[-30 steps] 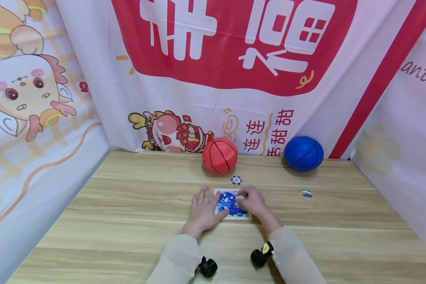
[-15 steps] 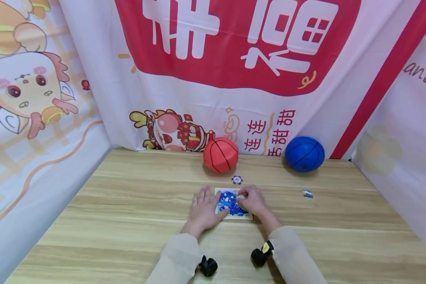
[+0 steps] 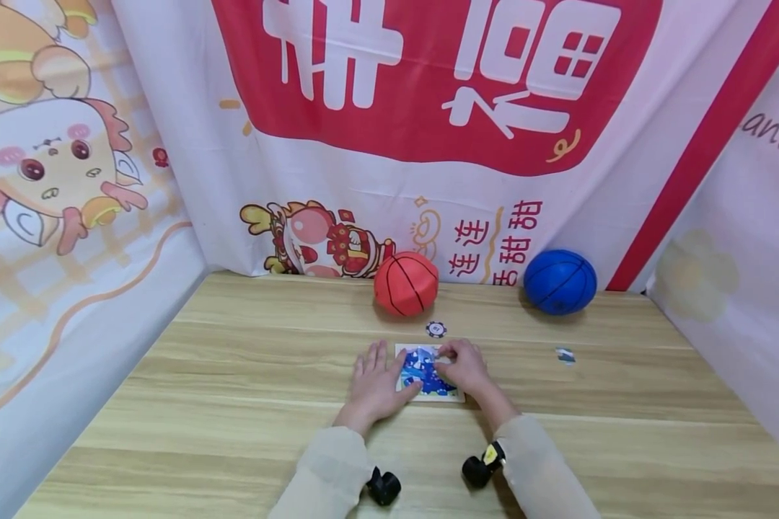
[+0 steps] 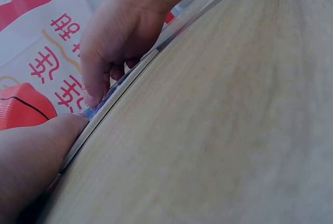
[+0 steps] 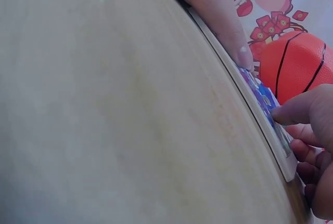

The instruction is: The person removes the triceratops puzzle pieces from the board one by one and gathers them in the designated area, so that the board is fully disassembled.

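Note:
A small jigsaw puzzle (image 3: 422,371) with a blue picture and a pale border lies flat on the table. My left hand (image 3: 375,389) rests at its left side, fingers spread and thumb on the lower part of the picture. Over the upper right part, my right hand (image 3: 465,369) has curled fingers, with thumb and forefinger pinching at a puzzle piece. In the right wrist view, a blue puzzle piece (image 5: 266,95) stands slightly raised near the right thumb (image 5: 294,108); the fingers partly hide it. The left wrist view shows the right fingers (image 4: 93,83) bent down onto the board.
Behind the puzzle lies a round poker chip (image 3: 436,329). A small loose flat piece (image 3: 565,355) is to the right. A red ball (image 3: 406,283) and a blue ball (image 3: 560,282) stand against the printed cloth (image 3: 337,166) at the back of the wooden table (image 3: 234,375).
The head view has shifted slightly, so everything sits a little farther right. Both hands keep nearly the same position on the puzzle.

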Tool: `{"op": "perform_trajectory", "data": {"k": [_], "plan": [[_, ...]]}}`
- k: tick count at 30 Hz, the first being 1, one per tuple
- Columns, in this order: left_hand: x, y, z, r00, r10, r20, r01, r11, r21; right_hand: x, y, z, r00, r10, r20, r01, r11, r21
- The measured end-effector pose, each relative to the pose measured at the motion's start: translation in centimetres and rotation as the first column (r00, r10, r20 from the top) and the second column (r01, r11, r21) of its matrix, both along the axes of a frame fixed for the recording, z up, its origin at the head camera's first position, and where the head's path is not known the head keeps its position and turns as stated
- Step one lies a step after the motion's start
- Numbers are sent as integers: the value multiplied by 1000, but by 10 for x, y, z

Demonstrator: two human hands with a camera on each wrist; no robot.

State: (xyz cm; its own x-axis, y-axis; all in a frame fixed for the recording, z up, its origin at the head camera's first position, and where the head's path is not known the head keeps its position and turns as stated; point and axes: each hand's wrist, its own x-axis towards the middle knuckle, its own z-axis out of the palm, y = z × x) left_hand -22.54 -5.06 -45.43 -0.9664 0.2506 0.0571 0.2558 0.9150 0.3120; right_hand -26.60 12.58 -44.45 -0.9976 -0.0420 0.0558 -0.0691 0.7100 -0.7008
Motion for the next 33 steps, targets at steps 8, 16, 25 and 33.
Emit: {"op": "perform_trajectory", "data": {"k": [8,16,25,33], "plan": [[0,0,0,1000,3,10,-3,1000,-10,-2,-3,2,999,-38,-2,38,994,-100],[0,-1,-1,1000,1,17,-1,1000,-12,-6,-2,-1,998,-53,36,60,974,-218],[-1,-1,0,1000,5,19,-5,1000,-12,-6,-3,1,998,-63,-14,57,959,-276],[1,-1,3,1000,7,18,-6,1000,-6,-8,0,0,1000,-30,2,30,973,-230]]}}
